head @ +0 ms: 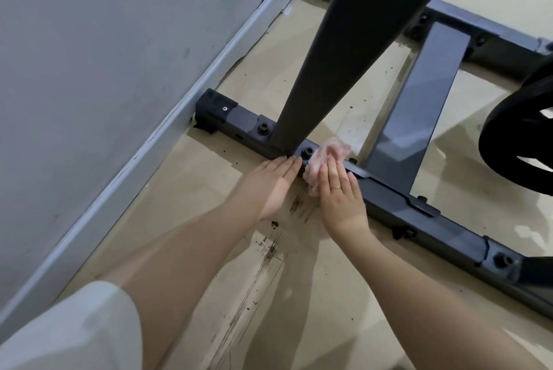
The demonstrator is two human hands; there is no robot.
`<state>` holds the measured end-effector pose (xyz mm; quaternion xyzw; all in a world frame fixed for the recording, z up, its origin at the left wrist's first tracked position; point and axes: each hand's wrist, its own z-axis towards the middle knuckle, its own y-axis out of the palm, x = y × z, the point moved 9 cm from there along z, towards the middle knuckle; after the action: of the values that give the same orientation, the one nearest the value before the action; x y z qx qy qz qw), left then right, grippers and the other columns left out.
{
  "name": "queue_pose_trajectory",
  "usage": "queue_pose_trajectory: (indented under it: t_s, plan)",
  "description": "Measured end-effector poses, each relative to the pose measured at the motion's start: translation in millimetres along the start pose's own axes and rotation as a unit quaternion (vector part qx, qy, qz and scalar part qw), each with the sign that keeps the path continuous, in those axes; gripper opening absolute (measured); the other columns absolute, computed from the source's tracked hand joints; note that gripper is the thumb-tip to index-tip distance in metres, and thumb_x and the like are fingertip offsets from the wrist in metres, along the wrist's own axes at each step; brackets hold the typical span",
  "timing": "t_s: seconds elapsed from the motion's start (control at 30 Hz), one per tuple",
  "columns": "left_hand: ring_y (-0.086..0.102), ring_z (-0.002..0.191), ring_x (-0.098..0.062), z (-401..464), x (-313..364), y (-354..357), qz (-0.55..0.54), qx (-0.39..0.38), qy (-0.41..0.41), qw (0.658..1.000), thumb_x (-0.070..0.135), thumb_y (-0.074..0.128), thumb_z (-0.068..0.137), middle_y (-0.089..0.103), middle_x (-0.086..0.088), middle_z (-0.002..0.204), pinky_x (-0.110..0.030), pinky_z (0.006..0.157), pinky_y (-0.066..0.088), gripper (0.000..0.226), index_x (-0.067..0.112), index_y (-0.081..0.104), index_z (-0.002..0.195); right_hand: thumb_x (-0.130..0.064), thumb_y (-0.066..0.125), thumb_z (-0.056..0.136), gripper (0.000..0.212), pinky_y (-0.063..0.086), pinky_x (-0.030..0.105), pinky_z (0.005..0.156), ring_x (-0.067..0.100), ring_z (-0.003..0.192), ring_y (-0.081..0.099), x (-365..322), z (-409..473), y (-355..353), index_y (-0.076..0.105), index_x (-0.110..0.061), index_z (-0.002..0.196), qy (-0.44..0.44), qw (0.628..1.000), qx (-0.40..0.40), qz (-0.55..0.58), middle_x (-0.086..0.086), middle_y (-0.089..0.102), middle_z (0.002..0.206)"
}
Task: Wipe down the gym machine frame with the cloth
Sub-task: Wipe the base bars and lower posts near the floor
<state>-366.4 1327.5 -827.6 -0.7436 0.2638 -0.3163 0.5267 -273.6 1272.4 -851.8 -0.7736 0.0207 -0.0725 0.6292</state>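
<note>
The dark grey gym machine frame (398, 205) lies low on the floor as a long base bar, with an upright post (335, 49) rising from it and a cross bar (419, 106) running back. A crumpled pink-white cloth (324, 157) sits on the base bar beside a bolt. My right hand (339, 196) lies flat on the cloth with straight fingers, pressing it to the bar. My left hand (269, 187) is flat too, its fingertips touching the bar at the foot of the post.
A grey wall (104, 70) with a skirting board runs along the left, close to the frame's end cap (215, 109). The beige floor (269, 280) has dark scuff marks and specks under my arms. A black wheel (520, 136) stands at the right edge.
</note>
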Motion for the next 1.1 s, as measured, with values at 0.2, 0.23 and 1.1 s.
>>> queue_pose_trajectory:
  t_s: [0.2,0.23,1.1]
  plan:
    - [0.018,0.140,-0.029,3.0,16.0,6.2,0.050,-0.023,-0.018,0.998,0.005,0.041,0.090,0.011,-0.017,0.156,-0.035,0.111,0.023,0.072,0.009,0.002,0.150,-0.011,0.046,0.093,0.015,0.040,0.018,0.062,0.007,0.074,0.056,56.9,29.7,-52.5,0.054,-0.024,0.092,0.138,0.912,0.041,0.384,-0.013,0.055,0.078]
    - [0.019,0.139,-0.031,4.9,18.6,7.2,0.061,-0.032,-0.019,0.997,0.008,0.043,0.091,0.011,-0.019,0.155,-0.036,0.110,0.025,0.073,0.009,0.001,0.150,-0.010,0.040,0.095,0.018,0.038,0.023,0.061,0.013,0.074,0.055,77.4,27.7,-54.9,0.056,-0.018,0.093,0.201,0.875,0.070,0.434,-0.009,0.055,0.077]
    - [0.000,0.145,-0.021,17.9,12.0,27.7,-0.079,-0.093,-0.104,0.987,-0.004,0.048,0.083,-0.016,0.000,0.157,-0.033,0.104,0.037,0.085,0.031,0.008,0.150,-0.003,0.050,0.092,0.034,0.044,0.038,0.093,0.030,0.111,0.055,61.0,39.0,-19.5,0.054,-0.008,0.125,0.032,0.964,-0.008,0.263,0.013,0.059,0.121]
